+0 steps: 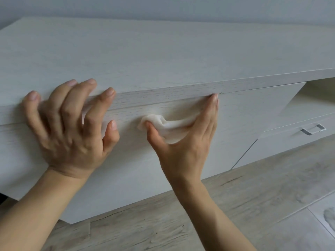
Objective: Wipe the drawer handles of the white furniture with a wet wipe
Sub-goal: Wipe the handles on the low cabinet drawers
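A low white cabinet (163, 57) fills the view. My right hand (186, 142) holds a crumpled white wet wipe (168, 126) against the upper part of a drawer front (235, 124). The thumb pins the wipe from below and the fingers reach up to the gap under the top board. Whatever handle lies under the wipe is hidden. My left hand (72, 127) rests on the cabinet's front edge with fingers spread over the top. A small metal drawer handle (312, 130) shows on a lower drawer at the right.
An open shelf compartment (319, 98) sits at the cabinet's right end above the lower drawer. Grey wood-look flooring (235, 205) runs along the bottom, with a pale tile (326, 220) at the lower right corner. A plain wall is behind the cabinet.
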Available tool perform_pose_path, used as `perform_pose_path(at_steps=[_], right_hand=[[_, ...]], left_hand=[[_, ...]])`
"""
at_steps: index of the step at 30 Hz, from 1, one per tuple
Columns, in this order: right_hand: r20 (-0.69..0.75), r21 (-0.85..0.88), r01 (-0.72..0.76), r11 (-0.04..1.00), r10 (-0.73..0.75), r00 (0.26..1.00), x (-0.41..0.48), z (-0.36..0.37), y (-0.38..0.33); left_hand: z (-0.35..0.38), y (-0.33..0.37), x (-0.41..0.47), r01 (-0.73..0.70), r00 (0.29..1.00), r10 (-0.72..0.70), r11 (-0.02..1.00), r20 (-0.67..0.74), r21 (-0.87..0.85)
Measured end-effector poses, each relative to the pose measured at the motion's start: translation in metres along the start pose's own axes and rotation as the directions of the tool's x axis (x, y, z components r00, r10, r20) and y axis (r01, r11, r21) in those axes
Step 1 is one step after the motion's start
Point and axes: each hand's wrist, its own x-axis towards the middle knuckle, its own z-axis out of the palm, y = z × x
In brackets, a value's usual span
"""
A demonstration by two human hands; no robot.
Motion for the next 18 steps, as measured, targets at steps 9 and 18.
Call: perform_pose_path(at_steps=[9,18], right_hand=[[0.023,0.036,-0.08,0.996,0.079,0.997,-0.004,-0.001,-0.004],[0.032,0.011,-0.078,0.997,0.078,0.996,-0.006,0.001,-0.009]], left_hand=[[-0.002,0.003,0.003,0.019,1.0,-0.018,0.999,-0.004,0.047],[-0.002,0.002,0.003,0.018,1.0,-0.018,0.998,-0.007,0.067]])
